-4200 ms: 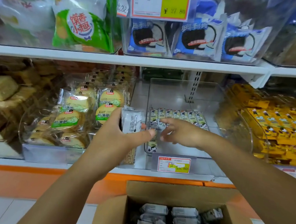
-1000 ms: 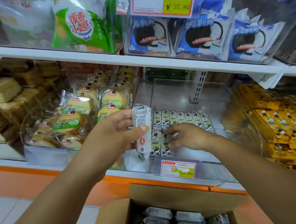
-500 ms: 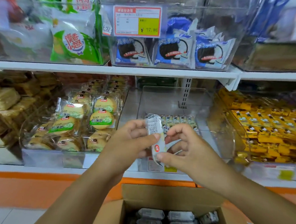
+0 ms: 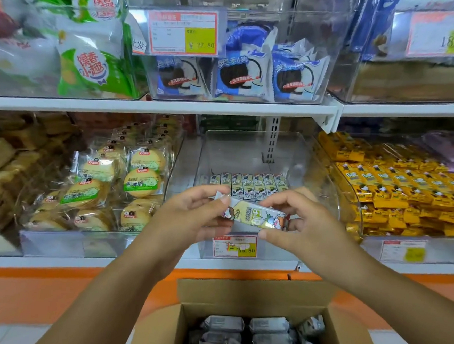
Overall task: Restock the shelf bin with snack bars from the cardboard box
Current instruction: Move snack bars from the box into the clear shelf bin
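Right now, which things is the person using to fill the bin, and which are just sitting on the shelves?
For the job:
snack bar, pinched by left hand and right hand
clear shelf bin with its row of bars
cardboard box of wrapped bars

Just sitting there:
yellow packets
round cakes
blue cookie packs
green bags

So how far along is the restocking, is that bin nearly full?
Not nearly. A row of bars stands in the clear bin, with bare space behind it. The left hand and right hand pinch one snack bar by its ends, in front of the bin. The cardboard box below holds many more wrapped bars to shelve.
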Motion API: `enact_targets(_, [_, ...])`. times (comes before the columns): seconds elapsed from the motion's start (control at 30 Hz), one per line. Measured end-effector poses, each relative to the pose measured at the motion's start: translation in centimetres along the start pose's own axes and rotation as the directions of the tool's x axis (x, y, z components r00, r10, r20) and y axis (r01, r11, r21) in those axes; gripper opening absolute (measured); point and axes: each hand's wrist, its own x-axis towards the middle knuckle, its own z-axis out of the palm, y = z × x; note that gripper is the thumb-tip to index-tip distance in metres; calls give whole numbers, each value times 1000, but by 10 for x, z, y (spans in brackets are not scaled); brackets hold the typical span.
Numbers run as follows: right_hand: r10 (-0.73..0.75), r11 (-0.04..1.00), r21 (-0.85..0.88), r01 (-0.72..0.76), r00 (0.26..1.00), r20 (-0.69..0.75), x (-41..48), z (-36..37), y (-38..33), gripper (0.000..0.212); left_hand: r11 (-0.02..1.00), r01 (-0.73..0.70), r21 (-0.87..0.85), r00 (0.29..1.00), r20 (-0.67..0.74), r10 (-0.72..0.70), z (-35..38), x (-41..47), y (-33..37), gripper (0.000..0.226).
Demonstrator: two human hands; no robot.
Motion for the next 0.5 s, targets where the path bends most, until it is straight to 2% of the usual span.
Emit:
enact_targets(0.1, [83, 978, 189, -88, 996, 33, 4, -3, 1, 36, 1000, 6, -18, 1000, -11, -7, -1, 1, 0, 24])
enact_targets(0.23, [220, 873, 436, -220, 974, 50, 14, -5, 4, 37, 1000, 5, -9, 1000, -24, -5, -1, 0, 0, 24])
enact_targets(0.27, [243, 861, 456, -225, 970, 20, 19, -7, 4, 38, 996, -38, 86, 998, -49, 43, -2, 1, -1, 25])
enact_targets(0.3, [252, 857, 468, -215, 968, -18, 26, -9, 4, 38, 959, -112, 259, 986, -92, 140, -6, 2, -3, 27])
enact_targets(0.37, [235, 864, 470, -180, 970, -60, 46, -18, 4, 38, 764, -208, 611, 919, -144, 366, -15, 3, -3, 39])
enact_targets(0.4, [222, 873, 454, -176, 974, -51, 57, -22, 6, 39, 674, -219, 705, 885, -148, 442, -19, 5, -4, 47])
enact_targets(0.43, [214, 897, 401, -186, 976, -26, 69, -26, 8, 41, 639, -209, 741, 871, -156, 466, -23, 6, -5, 54])
enact_targets(0.5, [230, 963, 134, -235, 972, 46, 92, -29, 16, 47, 603, -145, 784, 888, -166, 428, -28, 10, -12, 64])
